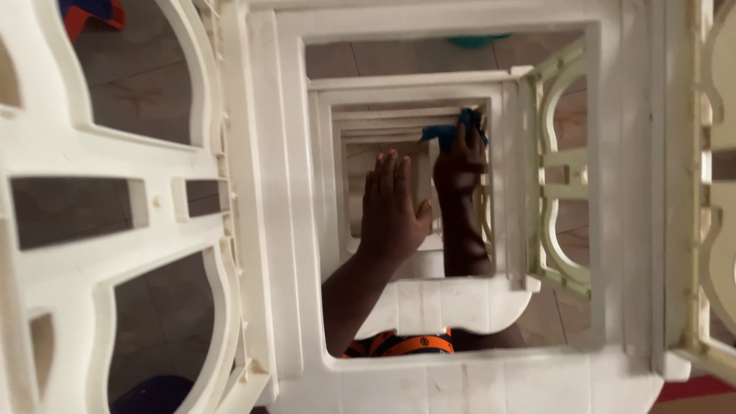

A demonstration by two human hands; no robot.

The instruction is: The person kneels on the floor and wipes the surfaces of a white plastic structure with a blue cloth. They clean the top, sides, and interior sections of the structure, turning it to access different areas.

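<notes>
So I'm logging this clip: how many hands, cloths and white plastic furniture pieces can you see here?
Hands: 2, the left hand flat against the inside of the white plastic openwork shelf frame, the right hand gripping the cloth.
Blue cloths: 1, the blue cloth.
White plastic openwork shelf frames: 1; whether it is several stacked pieces I cannot tell.
Total: 4.

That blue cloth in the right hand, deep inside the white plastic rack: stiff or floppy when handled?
Probably floppy: the blue cloth bunches unevenly under the right hand. Likely light, since the fingers alone pin it against the white plastic rack.
</notes>
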